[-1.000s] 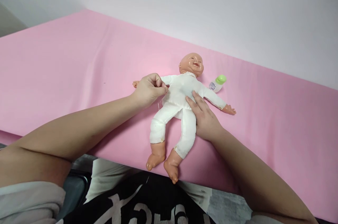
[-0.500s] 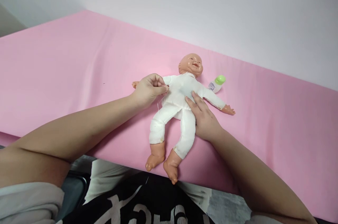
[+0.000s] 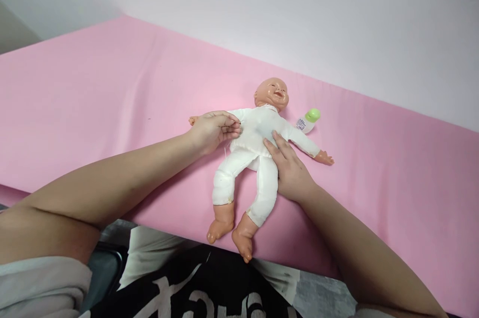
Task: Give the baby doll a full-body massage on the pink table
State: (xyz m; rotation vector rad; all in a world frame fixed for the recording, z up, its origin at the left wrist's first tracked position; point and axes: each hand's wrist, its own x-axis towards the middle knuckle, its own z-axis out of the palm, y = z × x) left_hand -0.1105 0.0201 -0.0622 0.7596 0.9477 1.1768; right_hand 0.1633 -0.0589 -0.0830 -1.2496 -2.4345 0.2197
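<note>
A baby doll (image 3: 258,131) with a hard plastic head, hands and feet and a white cloth body lies on its back, feet towards me. At the doll's side, on the left of the picture, my left hand (image 3: 213,131) is closed, its fingers bent and drawn together by the torso. A tiny dark spot shows at its fingertips; whether they hold anything I cannot make out. My right hand (image 3: 292,168) rests against the other side of the torso, fingers stretched out over the belly. Loose white threads hang below my left hand.
Beside the doll's shoulder lies a small white bottle (image 3: 308,121) with a green cap. The pink covered table (image 3: 93,93) meets a pale wall (image 3: 337,23) behind. The doll's feet reach the table's front edge, close to my lap.
My left hand has turned at the wrist, so its fingers now show bent below the top digit. My right hand stays on the doll. The whole view has shifted slightly.
</note>
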